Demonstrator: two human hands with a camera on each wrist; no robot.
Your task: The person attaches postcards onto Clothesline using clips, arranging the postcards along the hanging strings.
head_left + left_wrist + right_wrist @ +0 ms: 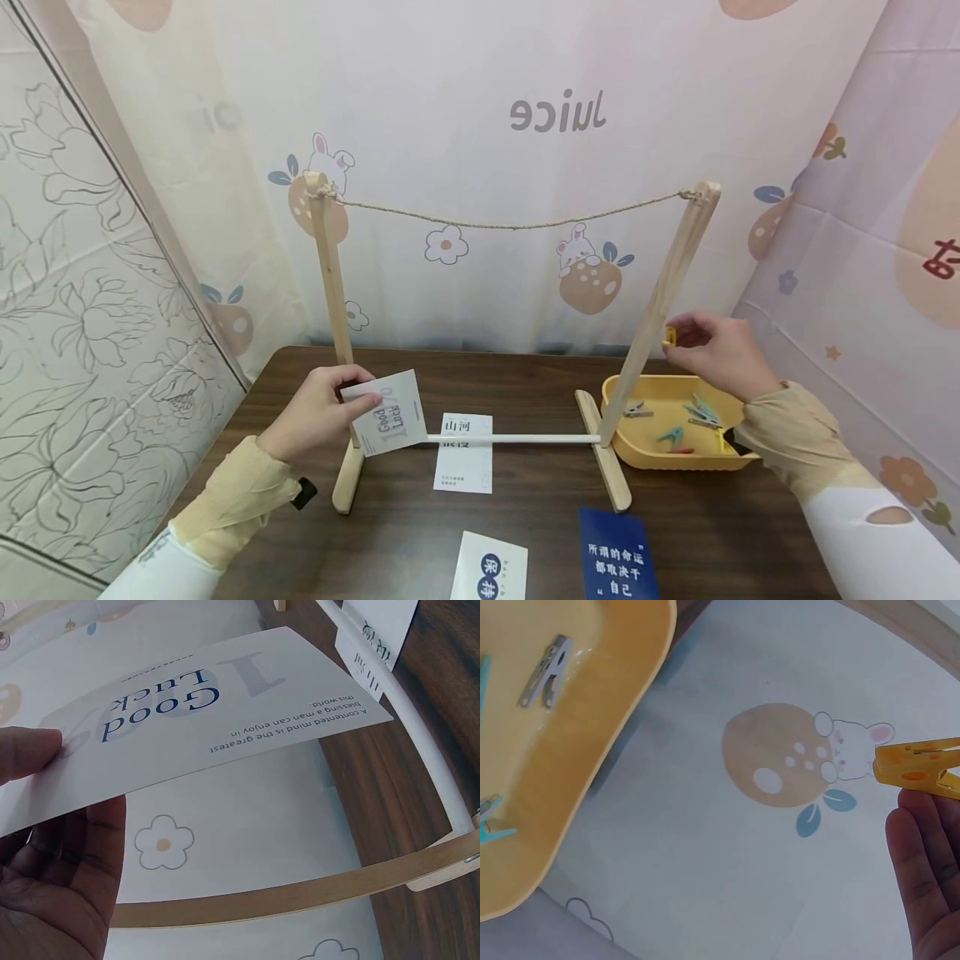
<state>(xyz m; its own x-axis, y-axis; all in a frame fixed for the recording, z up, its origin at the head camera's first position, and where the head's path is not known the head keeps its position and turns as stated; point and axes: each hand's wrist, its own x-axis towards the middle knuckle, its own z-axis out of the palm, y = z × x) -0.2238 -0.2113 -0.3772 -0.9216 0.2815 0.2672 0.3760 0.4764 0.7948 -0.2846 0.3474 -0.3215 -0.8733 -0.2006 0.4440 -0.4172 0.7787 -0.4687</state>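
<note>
My left hand (326, 408) pinches a white card (386, 414) by its edge, thumb on top and fingers beneath. The card reads "Good Luck" in blue letters in the left wrist view. It is held tilted beside the left post of a wooden frame (670, 292). My right hand (720, 350) is raised beyond the right post and holds a yellow clothespin (919, 766) between thumb and fingers. Below that hand stands a yellow tray (637, 454) with several clothespins in it. A thin rope (480, 224) sags between the two post tops with nothing hanging on it.
A white card with Chinese characters (453, 475) lies under the frame's white crossbar (540, 438). Nearer the front are another white card (472, 554) and a dark blue card (615, 542) on the brown table (390, 542). A printed curtain (450, 100) hangs behind.
</note>
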